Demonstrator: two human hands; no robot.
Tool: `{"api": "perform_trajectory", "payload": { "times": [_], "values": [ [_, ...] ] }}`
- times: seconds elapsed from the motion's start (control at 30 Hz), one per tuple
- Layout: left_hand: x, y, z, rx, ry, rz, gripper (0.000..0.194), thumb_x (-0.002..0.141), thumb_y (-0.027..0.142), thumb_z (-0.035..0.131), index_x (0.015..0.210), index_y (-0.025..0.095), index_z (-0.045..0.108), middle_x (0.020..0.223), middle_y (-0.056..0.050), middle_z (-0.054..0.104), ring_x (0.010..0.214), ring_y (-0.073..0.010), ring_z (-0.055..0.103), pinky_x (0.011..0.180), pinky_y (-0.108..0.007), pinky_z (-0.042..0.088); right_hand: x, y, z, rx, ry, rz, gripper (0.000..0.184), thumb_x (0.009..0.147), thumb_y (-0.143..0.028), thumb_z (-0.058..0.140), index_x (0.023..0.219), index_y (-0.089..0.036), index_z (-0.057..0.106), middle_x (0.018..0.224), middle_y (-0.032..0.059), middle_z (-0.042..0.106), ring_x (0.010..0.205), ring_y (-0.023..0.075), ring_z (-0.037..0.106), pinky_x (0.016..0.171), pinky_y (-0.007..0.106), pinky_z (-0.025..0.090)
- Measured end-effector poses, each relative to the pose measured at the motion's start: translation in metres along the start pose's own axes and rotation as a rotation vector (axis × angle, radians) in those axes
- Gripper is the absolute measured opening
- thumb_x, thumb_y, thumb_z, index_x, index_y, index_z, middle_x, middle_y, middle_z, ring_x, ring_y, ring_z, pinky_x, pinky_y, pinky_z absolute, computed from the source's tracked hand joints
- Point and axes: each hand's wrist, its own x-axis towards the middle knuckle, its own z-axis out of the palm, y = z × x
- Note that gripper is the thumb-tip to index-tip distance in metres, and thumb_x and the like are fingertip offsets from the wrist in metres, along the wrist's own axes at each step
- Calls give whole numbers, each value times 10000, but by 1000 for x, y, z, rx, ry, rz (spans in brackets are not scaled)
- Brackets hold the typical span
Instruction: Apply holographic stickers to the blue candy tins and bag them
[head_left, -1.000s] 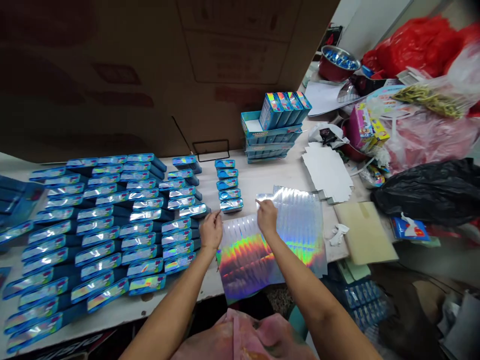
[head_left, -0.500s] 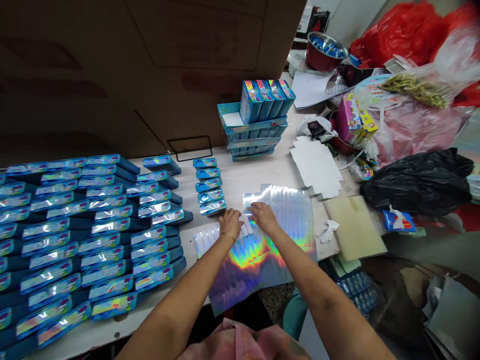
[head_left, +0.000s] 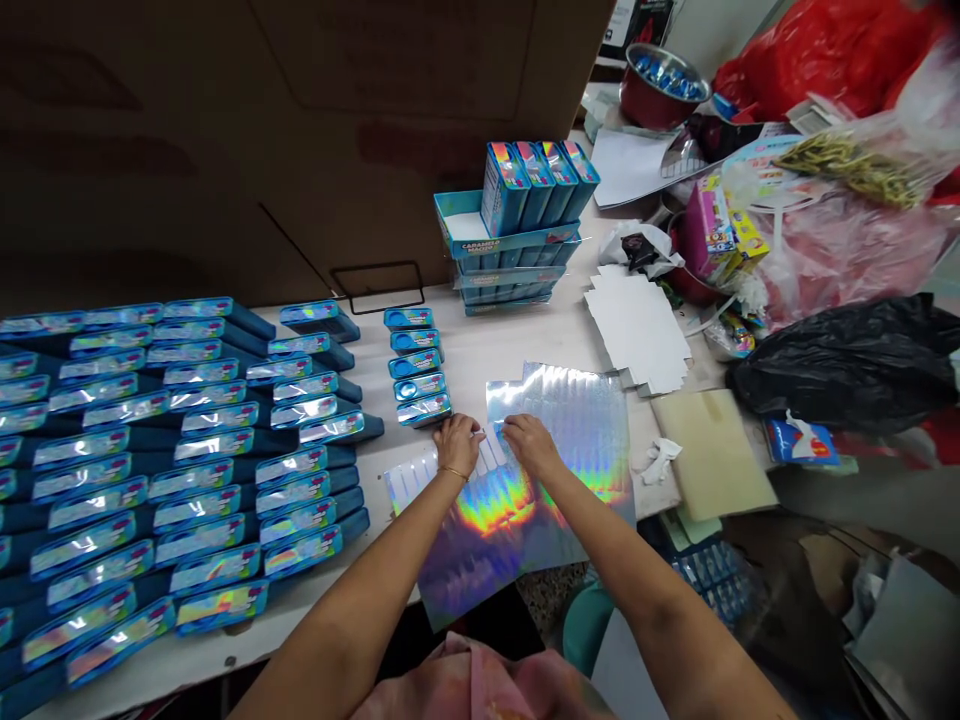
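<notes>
Shiny holographic sticker sheets [head_left: 577, 430] lie overlapped on the table in front of me, with pale bare strips along the upper left part. My left hand [head_left: 459, 447] rests over those strips, fingers curled and closed; whatever is in them is hidden. Just to its right, my right hand [head_left: 531, 445] pinches at the sheet with thumb and fingertips together. A short column of small blue boxes [head_left: 424, 410] stands right beyond my left hand, the nearest one almost touching it.
Rows of blue boxes [head_left: 217, 500] fill the table's left side. A display tray [head_left: 457, 222] holding upright boxes stands at the back, against a large brown carton [head_left: 225, 150]. To the right are a white cardboard piece [head_left: 637, 325], a cream pad [head_left: 712, 450] and a black plastic bag [head_left: 847, 365].
The view has shifted slightly. My left hand has moved a little left, widening the gap between the hands; my right hand stays at the sheet, its fingers drawn in more.
</notes>
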Motion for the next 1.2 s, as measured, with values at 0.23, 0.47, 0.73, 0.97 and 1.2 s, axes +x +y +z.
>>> {"api": "perform_trajectory", "payload": {
  "times": [0.23, 0.47, 0.73, 0.97, 1.2],
  "values": [
    [1, 0, 2, 37, 6, 7, 129, 788, 294, 488, 731, 197, 551, 912, -42, 574, 936, -214, 447, 760, -355, 283, 9, 2, 8, -61, -55, -45, 229, 849, -244, 455, 1049, -242, 566, 1074, 55, 566, 951, 192, 478, 761, 324, 398],
    [-1, -7, 8, 10, 21, 33, 130, 799, 292, 469, 760, 205, 558, 924, -43, 574, 930, -206, 445, 780, -358, 282, -15, 6, 18, -41, 25, -93, 226, 841, -136, 442, 992, -183, 602, 1146, 75, 548, 1110, 190, 420, 892, 339, 373],
    [-4, -11, 11, 5, 47, 97, 202, 792, 383, 464, 869, 243, 588, 1003, -46, 551, 985, -220, 424, 812, -366, 268, -2, -6, 6, -76, 2, -12, 346, 830, -254, 491, 1174, -231, 479, 1140, 75, 533, 1011, 217, 450, 826, 364, 375],
    [-3, -9, 11, 16, 51, 75, 161, 785, 349, 480, 798, 228, 584, 999, -44, 551, 966, -220, 432, 804, -376, 268, -8, 4, 27, -42, 56, -95, 250, 869, -210, 414, 1075, -184, 552, 1130, 70, 545, 1082, 187, 415, 891, 336, 346],
    [-2, -9, 9, 9, 27, 69, 158, 777, 353, 490, 811, 236, 590, 1011, -40, 552, 964, -216, 436, 811, -377, 272, -29, -13, -18, 17, 45, 55, 162, 835, -185, 457, 881, -188, 612, 1051, 78, 577, 983, 199, 472, 835, 344, 367]
  ]
}}
